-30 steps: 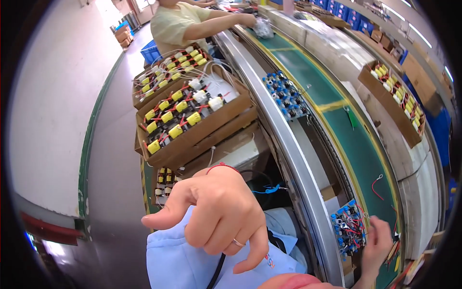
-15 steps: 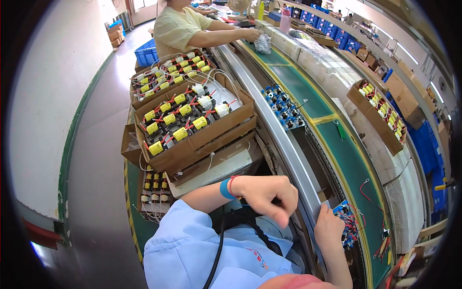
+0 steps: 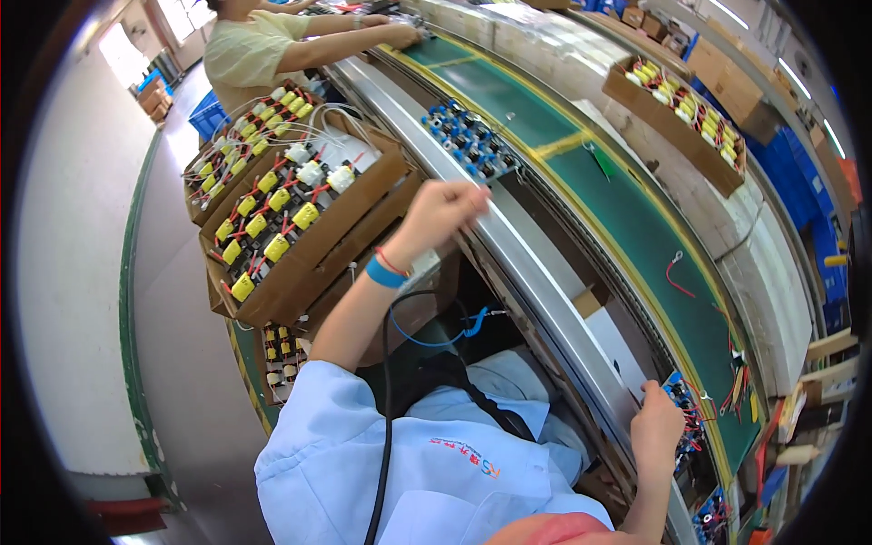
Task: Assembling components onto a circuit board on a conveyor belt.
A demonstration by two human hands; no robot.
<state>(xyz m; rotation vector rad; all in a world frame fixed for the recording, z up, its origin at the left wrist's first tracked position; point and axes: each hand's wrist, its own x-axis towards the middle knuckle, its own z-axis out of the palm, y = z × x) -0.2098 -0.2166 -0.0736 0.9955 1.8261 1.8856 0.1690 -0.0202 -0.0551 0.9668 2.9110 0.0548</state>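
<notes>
My left hand (image 3: pixel 445 215) is raised over the metal rail (image 3: pixel 536 272), its fingers curled together and a little blurred. No object shows in it. Just beyond its fingertips lies a group of blue circuit boards (image 3: pixel 468 141) with black and white parts, apart from the hand. Lower right, my right hand (image 3: pixel 656 425) is closed at the edge of another blue circuit board (image 3: pixel 688 413) carrying red wires. The thumb points up, and the other fingers are partly hidden behind the hand. A further wired board (image 3: pixel 713 520) lies nearer me by the rail.
A green belt (image 3: pixel 627 213) runs beyond the rail, with a loose red wire (image 3: pixel 677 272) and a wire bundle (image 3: pixel 738 381) on it. Cartons of yellow-wrapped parts (image 3: pixel 309 259) stand at left; another carton (image 3: pixel 672 136) sits across the belt. A co-worker's arm (image 3: pixel 350 45) reaches in at the far end.
My view has shifted. The left hand has stretched forward from near my body to beside the far boards. The right hand and its board have come nearer me relative to the wires on the belt.
</notes>
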